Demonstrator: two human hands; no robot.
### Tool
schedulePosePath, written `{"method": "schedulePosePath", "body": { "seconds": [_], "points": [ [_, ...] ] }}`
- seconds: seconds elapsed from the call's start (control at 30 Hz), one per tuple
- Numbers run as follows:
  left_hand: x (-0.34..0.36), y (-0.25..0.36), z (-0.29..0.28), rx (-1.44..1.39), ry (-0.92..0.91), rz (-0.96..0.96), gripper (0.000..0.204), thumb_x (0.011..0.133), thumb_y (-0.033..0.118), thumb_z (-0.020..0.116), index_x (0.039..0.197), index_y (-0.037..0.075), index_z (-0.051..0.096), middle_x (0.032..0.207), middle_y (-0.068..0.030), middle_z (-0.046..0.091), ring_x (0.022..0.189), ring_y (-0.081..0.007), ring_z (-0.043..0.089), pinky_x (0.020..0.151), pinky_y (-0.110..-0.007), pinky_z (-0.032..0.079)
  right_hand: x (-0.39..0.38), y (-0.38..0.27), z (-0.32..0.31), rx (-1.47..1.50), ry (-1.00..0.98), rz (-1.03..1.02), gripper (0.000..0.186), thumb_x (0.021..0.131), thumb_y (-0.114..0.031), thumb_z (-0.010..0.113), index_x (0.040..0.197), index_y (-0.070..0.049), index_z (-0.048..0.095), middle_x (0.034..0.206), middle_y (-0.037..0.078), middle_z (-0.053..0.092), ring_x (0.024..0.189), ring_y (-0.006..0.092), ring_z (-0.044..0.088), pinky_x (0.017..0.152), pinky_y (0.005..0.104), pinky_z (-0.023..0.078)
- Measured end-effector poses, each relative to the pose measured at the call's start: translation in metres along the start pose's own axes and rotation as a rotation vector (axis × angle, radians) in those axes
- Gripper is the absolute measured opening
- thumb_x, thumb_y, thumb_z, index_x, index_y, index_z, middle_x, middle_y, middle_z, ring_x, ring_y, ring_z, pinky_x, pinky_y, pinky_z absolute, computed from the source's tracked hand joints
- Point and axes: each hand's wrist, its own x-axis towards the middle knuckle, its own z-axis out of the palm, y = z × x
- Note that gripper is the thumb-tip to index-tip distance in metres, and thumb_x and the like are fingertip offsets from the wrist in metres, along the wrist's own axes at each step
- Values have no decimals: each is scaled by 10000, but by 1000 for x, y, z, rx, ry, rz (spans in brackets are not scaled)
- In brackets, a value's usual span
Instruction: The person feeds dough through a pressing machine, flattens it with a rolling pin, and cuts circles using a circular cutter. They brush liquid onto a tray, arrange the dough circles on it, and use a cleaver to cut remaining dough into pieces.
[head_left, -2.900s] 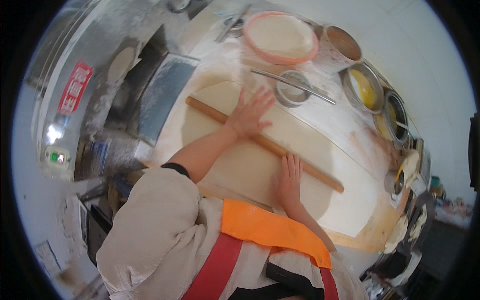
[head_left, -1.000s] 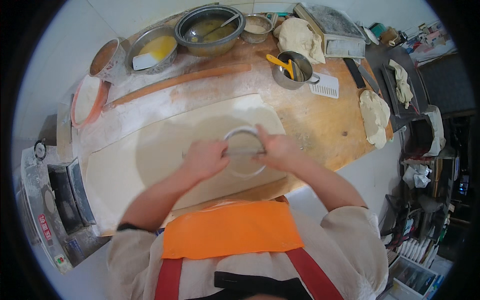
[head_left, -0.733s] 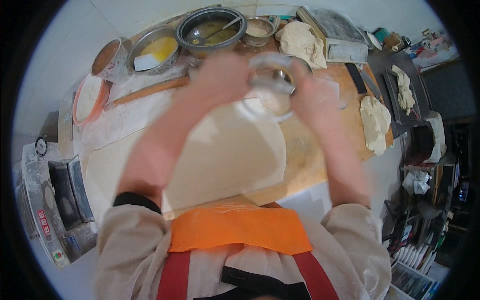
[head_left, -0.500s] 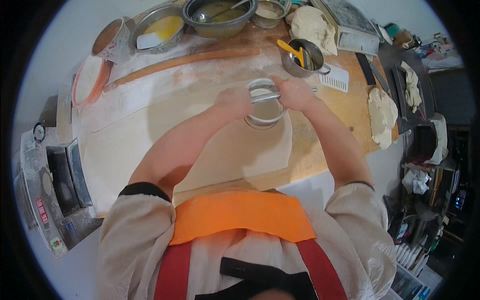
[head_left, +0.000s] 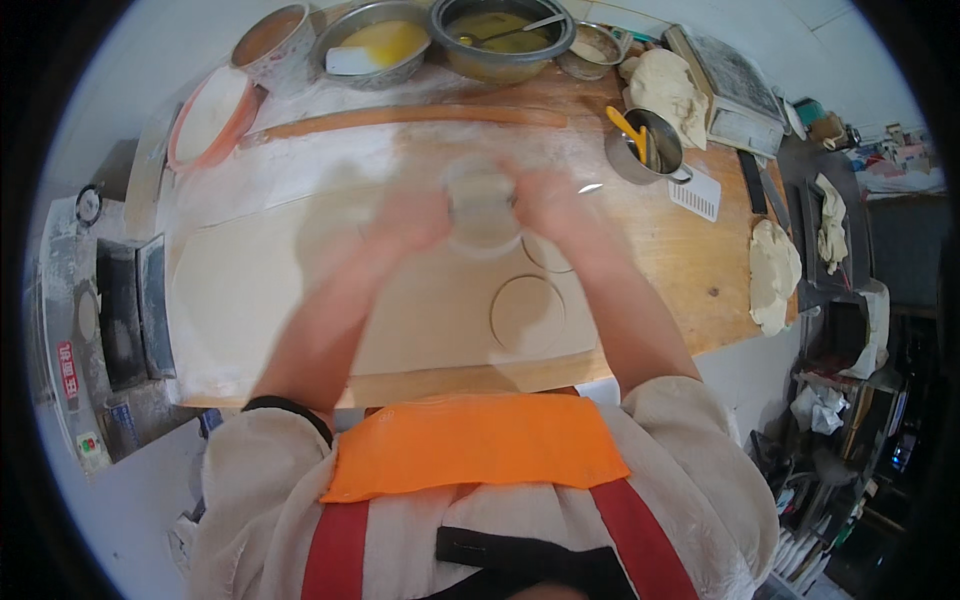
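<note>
My left hand point(head_left: 415, 215) and my right hand point(head_left: 542, 208), both smeared by motion, are closed on either side of a round steel ring cutter point(head_left: 484, 205) with a bar across it, held over a long sheet of pale dough point(head_left: 235, 290). A round cut point(head_left: 527, 312) lies in the dough between my forearms, and a second circle point(head_left: 545, 256) above it is partly behind my right arm.
A wooden rolling pin point(head_left: 400, 118), pink-rimmed bowl point(head_left: 210, 115) and several metal bowls point(head_left: 498, 55) line the board's back. Right: pot with yellow-handled tool point(head_left: 645, 150), white scraper point(head_left: 695, 197), dough lumps point(head_left: 773, 280), scale point(head_left: 742, 105). Left: steel machine point(head_left: 125, 310).
The rolling pin moved from the dough to the back, and my hands took up the cutter. Since half a second ago they have shifted left with it, leaving circles visible in the dough.
</note>
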Motion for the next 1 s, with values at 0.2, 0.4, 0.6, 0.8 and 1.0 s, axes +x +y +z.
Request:
{"method": "schedulePosePath", "body": {
  "seconds": [0.2,0.4,0.6,0.8,1.0],
  "points": [
    [-17,-21,-29,-123,-176,-4,285,806,235,559,983,59,697,876,-223,677,811,-385,660,735,-466,521,28,-17,12,-92,-194,-195,505,783,-82,570,1283,-105,500,821,154,682,801,352,666,682,468,515],
    [-83,-81,67,-1,-443,26,263,834,241,557,934,58,717,887,-230,675,851,-358,667,731,-457,515,-52,-75,81,111,-539,-67,512,791,-101,586,1293,-110,484,895,185,678,898,339,656,750,469,509],
    [-52,-109,-22,-46,-226,-87,235,811,191,570,899,22,709,908,-212,687,883,-335,678,785,-448,526,40,-118,13,-14,-152,-41,569,755,-105,584,1312,-170,488,933,182,677,873,356,659,730,461,518],
    [-55,-133,-3,-128,-263,-214,214,815,225,571,898,74,698,911,-182,683,852,-314,674,738,-457,520,85,-109,76,-180,-398,-351,663,751,-120,600,1384,-179,411,872,171,672,813,350,664,679,456,529],
    [-171,-190,43,-152,-286,-64,255,804,228,574,957,77,711,852,-197,687,815,-374,652,725,-456,504,-2,-198,85,-91,-342,-130,697,753,-158,642,1405,-145,397,864,169,680,866,366,659,763,485,510]
  ]
}}
